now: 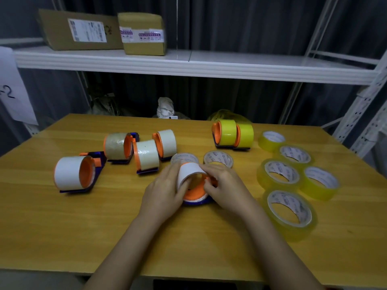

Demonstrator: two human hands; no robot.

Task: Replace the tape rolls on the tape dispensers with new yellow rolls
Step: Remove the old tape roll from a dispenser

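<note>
At the table's middle an orange-and-blue tape dispenser (pixel 195 196) lies under both hands, with a white spent roll (pixel 189 171) on its orange hub. My left hand (pixel 165 189) grips the roll's left side. My right hand (pixel 222 184) holds the dispenser's right side, fingers at the hub. Several dispensers with white or clear rolls (pixel 69 174) (pixel 146 156) stand to the left. Two dispensers with yellow rolls (pixel 228 132) stand at the back right. Several new yellow rolls (pixel 290 212) (pixel 279 173) lie flat on the right.
Two used rolls (pixel 218 159) (pixel 184 159) lie flat just behind my hands. A white shelf (pixel 188 61) above the wooden table (pixel 83 227) carries two cardboard boxes (pixel 142 34). A metal rack upright (pixel 364 114) stands at the right.
</note>
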